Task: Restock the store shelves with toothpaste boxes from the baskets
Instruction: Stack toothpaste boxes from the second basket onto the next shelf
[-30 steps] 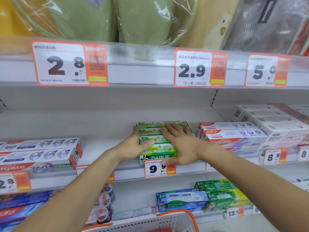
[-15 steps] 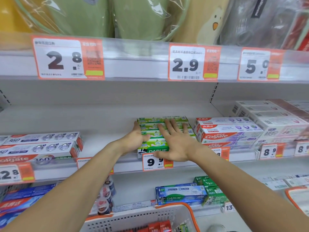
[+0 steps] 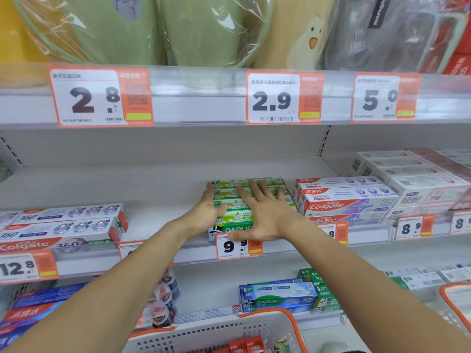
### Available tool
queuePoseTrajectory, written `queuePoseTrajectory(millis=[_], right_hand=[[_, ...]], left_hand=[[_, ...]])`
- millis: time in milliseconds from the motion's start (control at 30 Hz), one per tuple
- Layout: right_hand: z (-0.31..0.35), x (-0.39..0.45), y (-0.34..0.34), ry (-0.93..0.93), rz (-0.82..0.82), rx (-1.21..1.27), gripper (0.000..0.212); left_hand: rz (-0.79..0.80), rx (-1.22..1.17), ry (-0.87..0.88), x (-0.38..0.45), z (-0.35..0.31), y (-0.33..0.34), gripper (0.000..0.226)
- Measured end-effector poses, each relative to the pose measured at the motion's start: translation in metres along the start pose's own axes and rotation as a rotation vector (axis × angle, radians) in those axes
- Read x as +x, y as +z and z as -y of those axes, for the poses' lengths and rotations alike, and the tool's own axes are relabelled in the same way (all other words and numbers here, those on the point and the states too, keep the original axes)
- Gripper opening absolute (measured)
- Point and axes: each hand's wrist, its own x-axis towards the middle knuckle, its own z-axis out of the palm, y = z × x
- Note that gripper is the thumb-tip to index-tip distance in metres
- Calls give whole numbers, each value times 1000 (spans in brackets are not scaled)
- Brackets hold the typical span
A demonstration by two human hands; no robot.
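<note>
Both arms reach forward. The right hand (image 3: pixel 265 215) lies flat, fingers spread, on the green Darlie boxes (image 3: pixel 237 207) mid-shelf; the left hand (image 3: pixel 207 212) cups their left side. Bare shelf (image 3: pixel 153 189) sits left, Colgate boxes (image 3: pixel 339 200) crowd just beside on the right.

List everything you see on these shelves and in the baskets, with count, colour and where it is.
Darlie boxes: one stack, green, middle shelf centre.
Colgate boxes: several, white and red, right of that stack.
Colgate 360 boxes: several, white and red, middle shelf left.
Pale boxes: several, white and pink, far right.
Price tags: many, white and orange, on shelf edges.
Bagged goods: several, mostly green, top shelf.
Blue Darlie boxes: a few, lower shelf.
Basket: white with orange rim, below; a second basket's edge at right.
Left hand: against the stack's left side.
Right hand: flat on top.
</note>
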Motion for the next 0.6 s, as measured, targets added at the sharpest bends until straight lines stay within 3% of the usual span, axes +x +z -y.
queuePoseTrajectory(millis=[200, 267, 333, 400, 500, 567, 600], right_hand=[[0, -2, 1, -6, -16, 14, 123], [0, -3, 1, -19, -37, 26, 122], [1, -8, 0, -37, -83, 78, 119], [5, -17, 2, -75, -234, 168, 109], [24, -45, 20, -229, -763, 262, 63], [38, -68, 47, -304, -983, 422, 28], [42, -78, 64, -302, -955, 498, 19]], left_hand=[[17, 68, -21, 6, 2, -2, 84], [31, 243, 1, 2, 0, -7, 86], [-63, 437, 103, -8, -6, -11, 80], [-306, 478, 288, -27, -13, -7, 63], [-626, 353, 612, -79, -14, 12, 29], [-640, 280, 698, -114, 4, 31, 15], [-591, 264, 685, -127, 19, 42, 12]])
